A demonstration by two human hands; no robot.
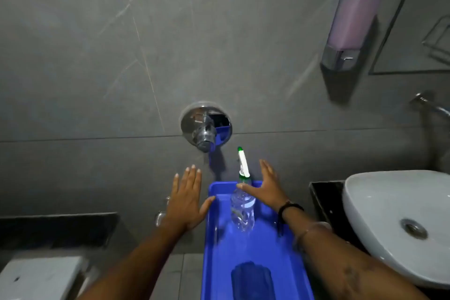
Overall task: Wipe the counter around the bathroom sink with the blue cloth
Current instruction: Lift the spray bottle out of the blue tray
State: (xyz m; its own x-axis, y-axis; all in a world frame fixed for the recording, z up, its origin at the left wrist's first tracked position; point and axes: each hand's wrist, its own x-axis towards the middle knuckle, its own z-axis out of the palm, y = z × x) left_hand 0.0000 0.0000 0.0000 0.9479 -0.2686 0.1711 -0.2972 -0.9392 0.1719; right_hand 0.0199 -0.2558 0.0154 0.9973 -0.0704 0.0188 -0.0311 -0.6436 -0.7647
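Head view: looked down a grey tiled wall, matt, pale-veined, split by one thin grout line. Blue plastic tray, long, rectangular, smooth-walled with rounded corners, ran from near edge toward wall between both forearms. Clear ribbed plastic spray bottle stood in far half of tray, white nozzle with green tip leaning toward wall. Dark blue cloth, folded and soft-looking, lay in near end of tray, apart from bottle, touched by neither hand.

Left hand spread flat, palm down, fingers straight and slightly fanned, thumb tip at tray's left rim; gripped nothing. Right hand likewise wide open over tray's far right corner, thumb stretched toward bottle neck; whether it touched could not be told. Dark band round right wrist.

White ceramic sink, glossy and rounded, sat at right with round metal drain in its bowl. Black polished counter showed as a narrow strip left of sink, just right of tray. Round chrome wall plate with tap sat above tray, mirroring blue. Soap dispenser, boxy, translucent, pinkish, hung on wall at far right, beside a mirror edge. Chrome spout poked in at right edge. Dark ledge and a white glossy block sat near left. Dim, blurred throughout.
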